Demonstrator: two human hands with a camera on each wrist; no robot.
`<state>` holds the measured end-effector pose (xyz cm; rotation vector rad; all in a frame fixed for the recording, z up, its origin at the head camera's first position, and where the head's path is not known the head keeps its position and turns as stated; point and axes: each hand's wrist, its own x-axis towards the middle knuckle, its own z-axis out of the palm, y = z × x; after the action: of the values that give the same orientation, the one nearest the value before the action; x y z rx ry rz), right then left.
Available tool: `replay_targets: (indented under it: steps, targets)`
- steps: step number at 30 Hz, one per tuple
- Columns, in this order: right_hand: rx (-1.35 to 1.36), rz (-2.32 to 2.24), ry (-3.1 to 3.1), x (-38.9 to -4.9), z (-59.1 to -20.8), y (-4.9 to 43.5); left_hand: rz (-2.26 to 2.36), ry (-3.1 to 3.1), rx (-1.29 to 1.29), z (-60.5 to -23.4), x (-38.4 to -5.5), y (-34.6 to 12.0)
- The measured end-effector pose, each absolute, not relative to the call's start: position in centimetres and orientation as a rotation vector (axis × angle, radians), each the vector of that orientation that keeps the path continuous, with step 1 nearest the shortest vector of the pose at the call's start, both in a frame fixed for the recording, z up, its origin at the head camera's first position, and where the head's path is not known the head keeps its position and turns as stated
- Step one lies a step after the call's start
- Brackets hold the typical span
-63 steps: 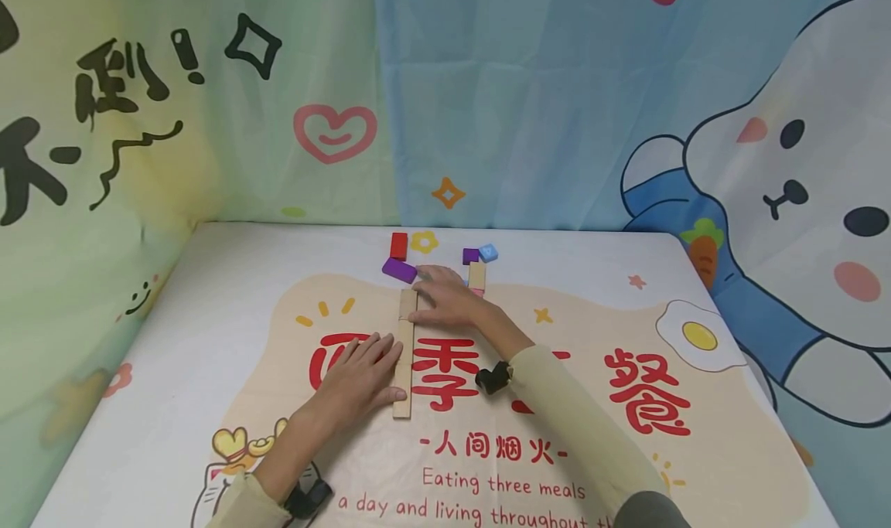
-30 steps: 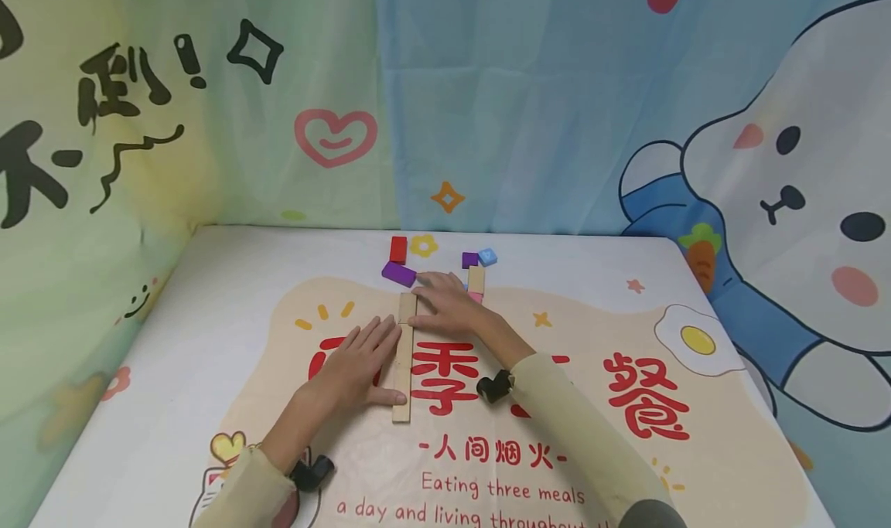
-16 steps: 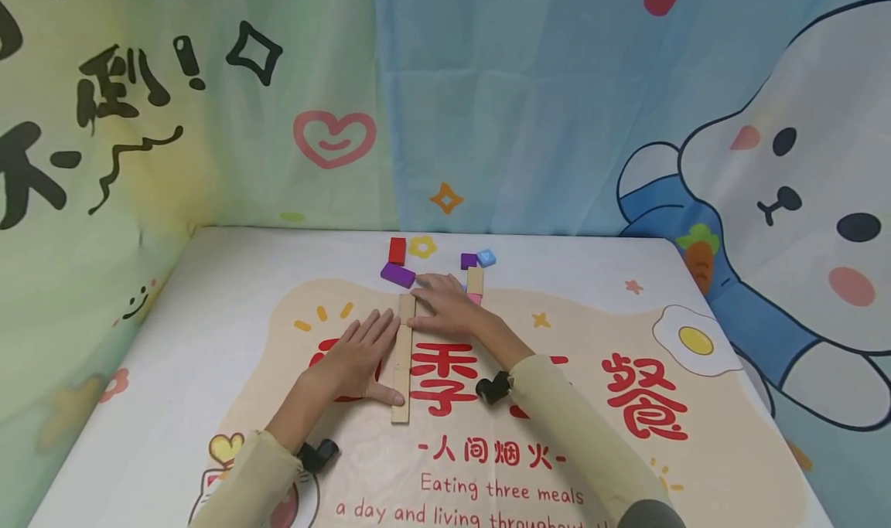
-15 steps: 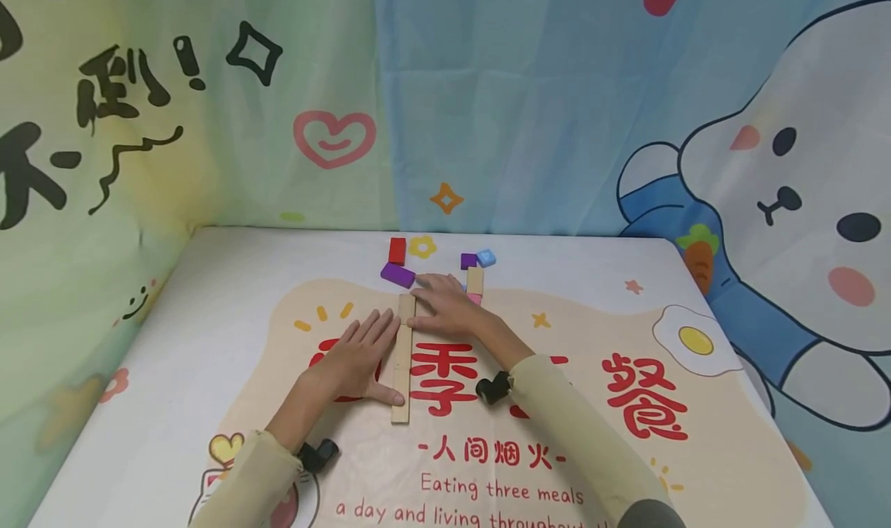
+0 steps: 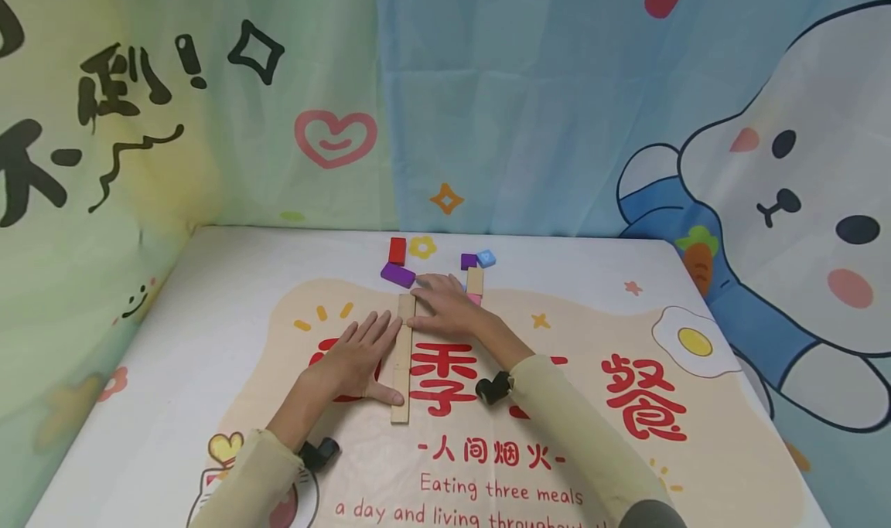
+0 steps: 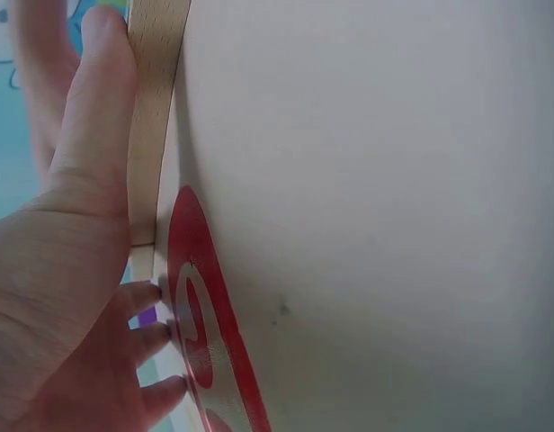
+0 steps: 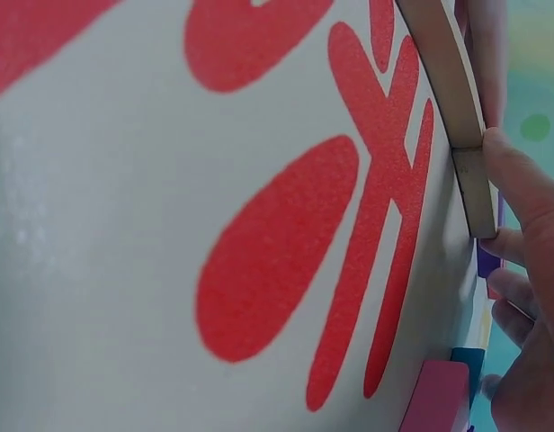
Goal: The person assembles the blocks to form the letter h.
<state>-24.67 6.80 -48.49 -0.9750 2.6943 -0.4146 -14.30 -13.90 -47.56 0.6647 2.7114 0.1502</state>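
Observation:
Plain wooden blocks (image 5: 402, 350) lie end to end in one narrow row running away from me across the table. My left hand (image 5: 351, 362) rests at the row's left side, fingers extended and spread. Its fingertips are right at the row's edge, and the thumb (image 6: 102, 117) touches the nearer block. At the far end, my right hand (image 5: 445, 305) is on the other side, thumb beside the joint between two blocks. Its index finger lies along the farthest wooden block (image 7: 476, 193). The remaining right-hand fingers reach past the row's end, partly hidden by the hand in the head view.
Beyond the row lie a purple block (image 5: 398, 275) and a red block (image 5: 397, 250). Behind my right hand are a small purple block (image 5: 469, 261), a light blue block (image 5: 486, 258), a wooden block (image 5: 475, 281) and a pink block (image 7: 437, 396). A printed cloth (image 5: 599, 474) covers the table.
My left hand's fingers have shifted a little away from me along the row, and its thumb has spread farther from them. My right hand and the blocks look unmoved.

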Motion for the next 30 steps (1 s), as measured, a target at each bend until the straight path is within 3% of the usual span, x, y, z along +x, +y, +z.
replay_targets:
  steps: [18,30]
  targets:
    - [-0.911,-0.537,2.719,-27.2,-47.2,6.1,0.161,2.72,0.659,-47.5,-14.2,-13.9]
    - [-0.811,-0.381,2.668,-29.3,-46.7,3.8,0.135,2.737,0.662,-47.9,-14.2,-14.0]
